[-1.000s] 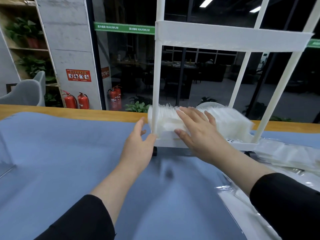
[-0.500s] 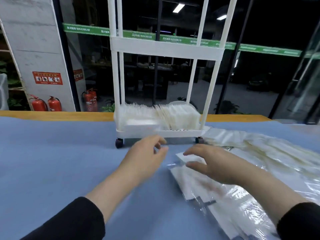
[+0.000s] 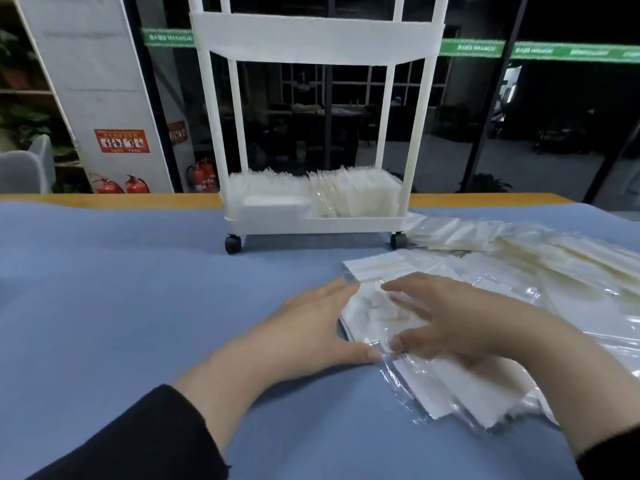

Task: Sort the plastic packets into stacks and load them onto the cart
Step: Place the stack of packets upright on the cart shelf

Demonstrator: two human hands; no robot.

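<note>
Both grips open: left hand (image 3: 304,336) and right hand (image 3: 460,317) flank a packet (image 3: 372,315) flat on the tabletop (image 3: 121,289).

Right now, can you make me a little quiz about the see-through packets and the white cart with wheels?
1. True or false: the bottom shelf of the white wheeled plastic cart already holds packets.
2. Which side of the cart do the loose clear plastic packets lie on? A left, B right.
3. Fill in: the left hand and right hand rest on packets lying on a ____ cloth.

Key: 1 true. 2 B. 3 blue cloth.
</note>
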